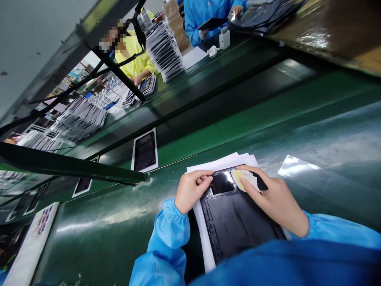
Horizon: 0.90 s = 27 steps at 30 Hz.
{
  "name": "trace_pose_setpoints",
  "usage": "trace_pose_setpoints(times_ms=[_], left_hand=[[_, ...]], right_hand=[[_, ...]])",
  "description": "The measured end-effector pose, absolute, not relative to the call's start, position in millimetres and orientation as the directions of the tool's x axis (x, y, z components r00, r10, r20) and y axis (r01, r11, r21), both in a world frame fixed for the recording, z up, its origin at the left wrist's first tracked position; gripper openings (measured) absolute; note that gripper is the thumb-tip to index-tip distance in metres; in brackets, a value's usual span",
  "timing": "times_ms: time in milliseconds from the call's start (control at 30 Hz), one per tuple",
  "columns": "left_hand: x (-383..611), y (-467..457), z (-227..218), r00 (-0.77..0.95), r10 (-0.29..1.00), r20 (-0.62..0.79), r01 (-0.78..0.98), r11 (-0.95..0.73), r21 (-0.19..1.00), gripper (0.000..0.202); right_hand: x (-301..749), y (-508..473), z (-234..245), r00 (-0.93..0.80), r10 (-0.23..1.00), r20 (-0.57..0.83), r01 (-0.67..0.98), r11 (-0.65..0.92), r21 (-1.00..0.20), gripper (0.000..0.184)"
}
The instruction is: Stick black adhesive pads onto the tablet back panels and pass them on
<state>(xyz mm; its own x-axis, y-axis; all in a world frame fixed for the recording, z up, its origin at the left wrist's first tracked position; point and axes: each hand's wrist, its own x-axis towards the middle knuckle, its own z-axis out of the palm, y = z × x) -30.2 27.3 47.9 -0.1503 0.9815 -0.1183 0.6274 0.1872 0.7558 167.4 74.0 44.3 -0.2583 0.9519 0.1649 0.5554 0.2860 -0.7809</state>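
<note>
We count two hands of our own, the left hand (190,190) and the right hand (275,200); one dark panel (235,222) under them; one pale cloth (245,178); one clear film sheet (297,166); one white-framed panel (145,151) on the belt; one white bottle (224,39); two co-workers, one in yellow (135,55), one in blue (202,14).

Under my hands the dark panel (235,222) looks matt and smooth, glossier at its upper part, and lies on plain white paper sheets (222,163). My cleaning pad (242,178) seems soft, pale cloth. The green worktop (119,222) shines glossy, and a clear plastic film (297,167) glints beside it
</note>
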Motion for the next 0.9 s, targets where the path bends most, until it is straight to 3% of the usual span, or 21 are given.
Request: trace_pose_setpoints(times_ms=[267,633,767,900], left_hand=[[-28.0,24.4,48.2,-0.119,0.993,-0.019,0.779,0.106,0.618,0.016],[-25.9,21.4,49.0,-0.104,0.995,0.006,0.839,0.085,0.538,0.016],[-21.9,20.4,51.7,-0.063,0.998,0.009,0.905,0.053,0.422,0.018],[-20.1,17.3,52.9,0.019,0.998,0.063,0.977,-0.032,0.213,0.02]], right_hand=[[167.1,74.5,43.9,-0.265,0.95,0.166,0.537,0.289,-0.792,0.027],[166.9,74.9,43.7,-0.262,0.949,0.175,0.554,0.296,-0.778,0.027],[167.1,75.0,42.4,-0.273,0.948,0.165,0.564,0.296,-0.771,0.028],[167.4,75.1,42.3,-0.275,0.943,0.186,0.561,0.314,-0.766,0.028]])
